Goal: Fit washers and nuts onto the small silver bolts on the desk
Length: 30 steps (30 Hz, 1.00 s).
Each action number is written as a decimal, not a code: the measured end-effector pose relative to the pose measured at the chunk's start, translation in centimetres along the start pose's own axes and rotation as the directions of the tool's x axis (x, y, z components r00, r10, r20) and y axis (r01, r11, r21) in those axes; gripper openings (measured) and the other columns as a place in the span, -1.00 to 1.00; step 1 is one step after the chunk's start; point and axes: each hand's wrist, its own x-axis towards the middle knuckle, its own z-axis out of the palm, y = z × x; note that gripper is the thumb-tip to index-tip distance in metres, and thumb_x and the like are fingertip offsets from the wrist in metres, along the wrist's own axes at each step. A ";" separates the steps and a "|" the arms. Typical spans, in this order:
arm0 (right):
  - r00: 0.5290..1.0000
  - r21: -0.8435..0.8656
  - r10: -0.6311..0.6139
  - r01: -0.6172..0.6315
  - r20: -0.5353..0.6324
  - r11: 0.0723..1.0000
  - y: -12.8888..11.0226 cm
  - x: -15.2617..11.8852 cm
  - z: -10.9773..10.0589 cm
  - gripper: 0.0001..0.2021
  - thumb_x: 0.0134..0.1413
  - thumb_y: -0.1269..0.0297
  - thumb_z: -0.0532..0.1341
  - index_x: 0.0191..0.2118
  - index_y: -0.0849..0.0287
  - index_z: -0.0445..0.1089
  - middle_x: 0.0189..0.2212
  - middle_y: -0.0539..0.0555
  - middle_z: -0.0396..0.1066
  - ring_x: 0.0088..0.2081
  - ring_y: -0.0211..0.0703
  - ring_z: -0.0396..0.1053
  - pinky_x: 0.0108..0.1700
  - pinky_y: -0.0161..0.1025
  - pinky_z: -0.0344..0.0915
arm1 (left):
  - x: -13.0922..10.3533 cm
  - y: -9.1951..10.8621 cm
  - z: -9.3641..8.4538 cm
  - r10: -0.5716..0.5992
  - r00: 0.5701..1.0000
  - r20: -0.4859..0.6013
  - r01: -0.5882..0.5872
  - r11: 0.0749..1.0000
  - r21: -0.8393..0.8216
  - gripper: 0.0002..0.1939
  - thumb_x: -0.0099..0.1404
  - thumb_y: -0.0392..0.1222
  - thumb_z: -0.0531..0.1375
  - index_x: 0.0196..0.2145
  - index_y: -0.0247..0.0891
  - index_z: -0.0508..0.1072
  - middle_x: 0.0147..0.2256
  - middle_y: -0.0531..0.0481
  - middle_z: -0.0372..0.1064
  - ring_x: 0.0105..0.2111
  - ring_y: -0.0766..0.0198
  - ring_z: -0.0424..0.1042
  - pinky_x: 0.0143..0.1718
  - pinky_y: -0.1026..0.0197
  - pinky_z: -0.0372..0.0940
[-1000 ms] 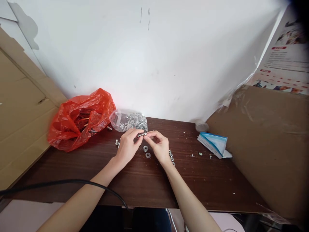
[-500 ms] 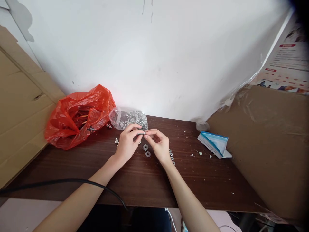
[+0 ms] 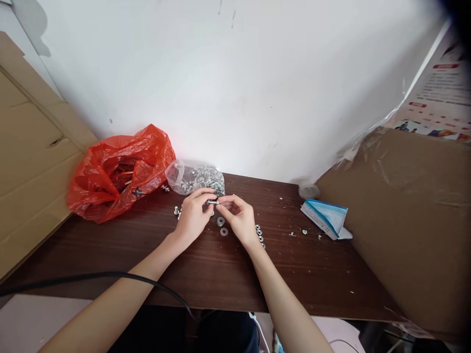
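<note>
Between my two hands is a small silver bolt (image 3: 212,202), lying roughly level above the dark table. My left hand (image 3: 194,214) pinches its left end. The fingertips of my right hand (image 3: 238,218) are closed on its right end, where a small nut-like piece seems to sit; it is too small to tell for certain. Just below the hands two flat washers (image 3: 224,232) lie on the table. Several nuts (image 3: 260,233) form a column beside my right wrist. Left of my left hand stands a short bolt (image 3: 176,211), with other small hardware partly hidden by the hand.
A clear bag of hardware (image 3: 206,177) lies behind my hands, and an open red plastic bag (image 3: 121,171) is at the left. A round clear container (image 3: 308,190) and a blue-white packet (image 3: 326,218) sit at the right. A black cable (image 3: 110,275) crosses above my left forearm.
Both hands have shifted slightly left in view, along with the bolt. More of the bolt shows between the fingers. The whole view has moved a little.
</note>
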 end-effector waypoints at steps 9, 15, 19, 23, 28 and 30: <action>0.971 -0.208 -0.228 0.238 0.073 0.949 -1.0 -0.1 0.0 -0.91 0.05 0.38 0.25 -0.28 0.14 0.48 -0.33 0.05 0.45 -0.36 -0.22 0.43 -0.22 -0.23 0.41 | -0.1 -0.2 0.0 -0.053 0.994 0.092 0.055 0.998 -0.014 -0.70 0.13 -0.51 0.13 -0.26 -0.29 0.55 -0.22 -0.07 0.56 -0.25 0.18 0.54 -0.18 0.17 0.45; 0.967 -0.304 -0.227 0.253 0.119 0.918 -1.1 -0.3 0.0 -0.91 0.09 0.35 0.23 -0.27 0.15 0.45 -0.34 0.05 0.43 -0.40 -0.23 0.39 -0.27 -0.24 0.39 | -0.2 0.0 0.1 -0.099 0.988 0.122 0.102 0.995 -0.019 -0.62 0.10 -0.54 0.11 -0.17 -0.29 0.52 -0.24 -0.05 0.55 -0.29 0.20 0.54 -0.22 0.20 0.46; 0.968 -0.356 -0.212 0.247 0.134 0.901 -1.0 -0.3 0.0 -0.91 0.10 0.34 0.21 -0.27 0.18 0.45 -0.39 0.05 0.40 -0.43 -0.23 0.35 -0.34 -0.27 0.35 | -0.3 0.1 0.2 -0.074 0.986 0.148 0.080 0.996 -0.036 -0.55 0.09 -0.56 0.07 -0.10 -0.29 0.47 -0.18 -0.06 0.52 -0.22 0.20 0.53 -0.18 0.19 0.45; 0.976 -0.392 -0.193 0.218 0.101 0.894 -0.9 -0.2 -0.2 -0.92 0.08 0.34 0.22 -0.30 0.18 0.46 -0.44 0.02 0.38 -0.47 -0.25 0.31 -0.37 -0.28 0.32 | -0.3 0.4 0.3 -0.008 0.983 0.186 0.016 0.999 -0.042 -0.55 0.12 -0.56 0.04 -0.07 -0.31 0.44 -0.15 -0.09 0.50 -0.19 0.21 0.51 -0.12 0.16 0.44; 0.982 -0.385 -0.177 0.191 0.071 0.903 -1.0 0.0 -0.7 -0.91 0.08 0.35 0.21 -0.31 0.16 0.47 -0.42 0.03 0.41 -0.45 -0.23 0.34 -0.35 -0.28 0.32 | -0.1 0.7 0.2 -0.040 0.979 0.199 0.067 0.989 -0.131 -0.58 0.15 -0.54 0.03 -0.07 -0.32 0.43 -0.14 -0.11 0.49 -0.16 0.22 0.50 -0.09 0.16 0.44; 0.981 -0.366 -0.175 0.191 0.078 0.911 -1.0 0.0 -0.9 -0.90 0.08 0.35 0.21 -0.30 0.16 0.48 -0.42 0.03 0.42 -0.44 -0.22 0.35 -0.34 -0.27 0.33 | 0.0 0.7 0.2 -0.066 0.981 0.183 0.102 0.975 -0.197 -0.63 0.16 -0.51 0.06 -0.10 -0.32 0.44 -0.16 -0.11 0.48 -0.18 0.24 0.50 -0.12 0.19 0.45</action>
